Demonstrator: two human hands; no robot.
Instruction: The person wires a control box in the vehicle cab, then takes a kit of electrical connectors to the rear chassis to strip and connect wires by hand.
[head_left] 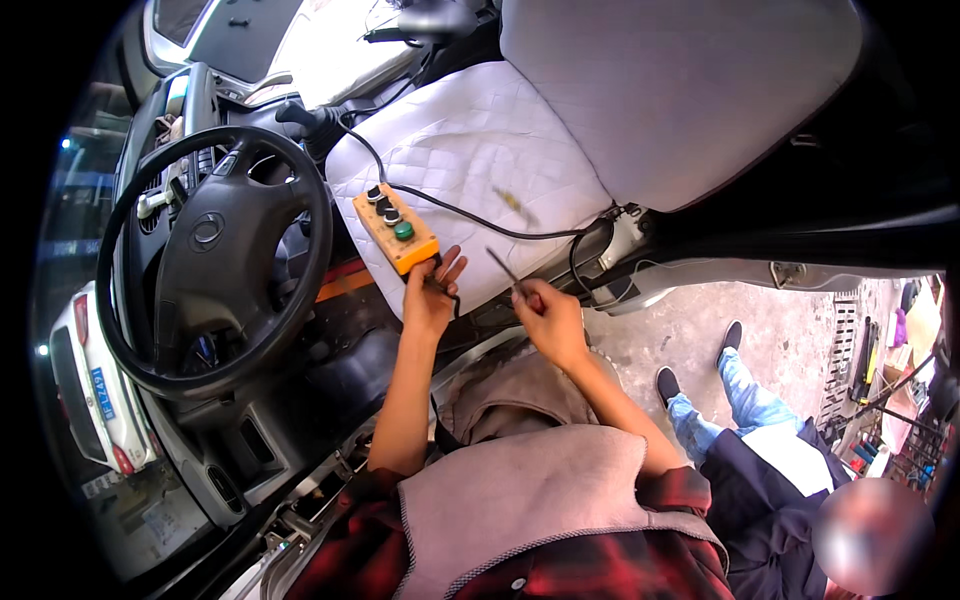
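Observation:
My left hand (431, 294) grips the lower end of an orange-yellow push-button control box (385, 232), its thumb and fingers around the cable end. On the box's face sit several black knobs and one green button (404, 231). The box is tilted over the front edge of the white quilted seat (470, 130). To its right my right hand (548, 318) is closed on a screwdriver (505, 268), whose thin dark shaft points up and left toward the seat. The screwdriver's tip is apart from the box. A blurred yellowish object (515, 204) shows over the seat.
A black steering wheel (215, 262) stands at the left, with a gear lever (300, 117) beyond it. Black cable (480, 220) runs across the seat. Another person (765, 450) is at the right on the concrete floor (650, 345). A white car (95, 380) is outside, far left.

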